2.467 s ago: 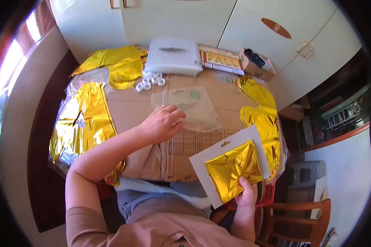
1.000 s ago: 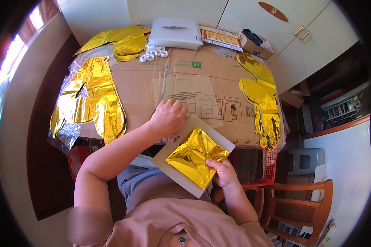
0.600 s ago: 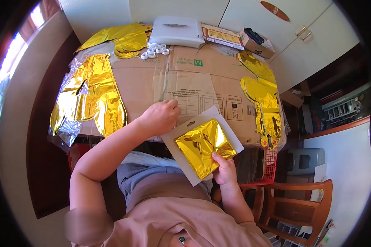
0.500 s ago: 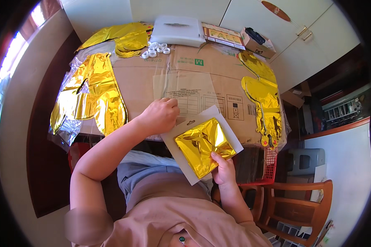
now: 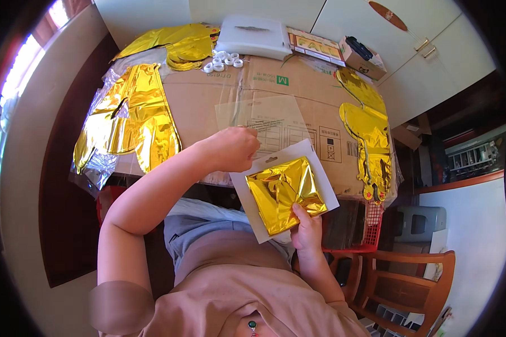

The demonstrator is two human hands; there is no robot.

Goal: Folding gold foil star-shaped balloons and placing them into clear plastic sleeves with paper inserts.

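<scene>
My right hand (image 5: 307, 227) grips a white backing card (image 5: 253, 210) with a folded gold foil sheet, perhaps a flat balloon (image 5: 284, 194), lying on it. The thumb presses on the foil and the other fingers are underneath. A hang slot shows near the card's upper left edge. Just beyond the card, my left hand (image 5: 235, 149) is closed in a pinch at the near edge of a clear plastic bag (image 5: 281, 115). Its fingertips are partly hidden behind the fist. The bag, with small dark print, spreads flat over the cardboard (image 5: 199, 106) covering the table.
Flat gold foil shapes lie at the left (image 5: 149, 112), back left (image 5: 180, 45) and right (image 5: 371, 135). Several white rings (image 5: 225, 60) sit near a pale plastic case (image 5: 253, 36). A small box (image 5: 368, 66) stands back right; a wooden chair (image 5: 441, 281) and red basket (image 5: 372, 227) are nearby.
The whole view has shifted slightly, moving the table to the right. My left hand has turned a little more knuckles-up beside the bag; the right keeps its hold on the card and foil.
</scene>
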